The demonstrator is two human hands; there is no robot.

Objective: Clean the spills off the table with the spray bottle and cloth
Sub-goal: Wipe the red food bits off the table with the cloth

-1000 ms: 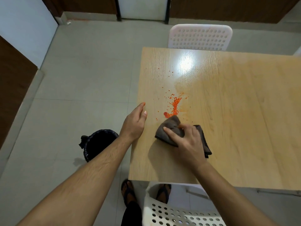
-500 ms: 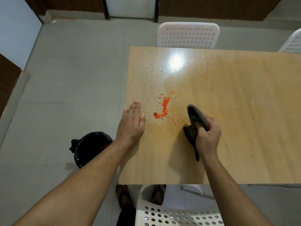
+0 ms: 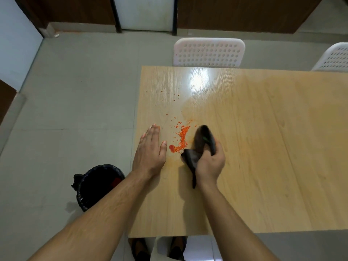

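A light wood-grain table (image 3: pixel 263 147) carries a scatter of orange-red crumbs (image 3: pixel 181 137) near its left edge, a flat left hand (image 3: pixel 150 153) just beside them.

No readable text, label, brand, number or sign shows on anything here.

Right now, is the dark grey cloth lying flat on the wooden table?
No, the right hand grips the bunched dark grey cloth beside the orange crumbs.

Pale wood-grain table (image 3: pixel 263 147) with a glossy, light-reflecting top; soft dark matt cloth (image 3: pixel 197 146); white perforated plastic chairs (image 3: pixel 209 52) far side; smooth grey floor tiles (image 3: pixel 75 91)
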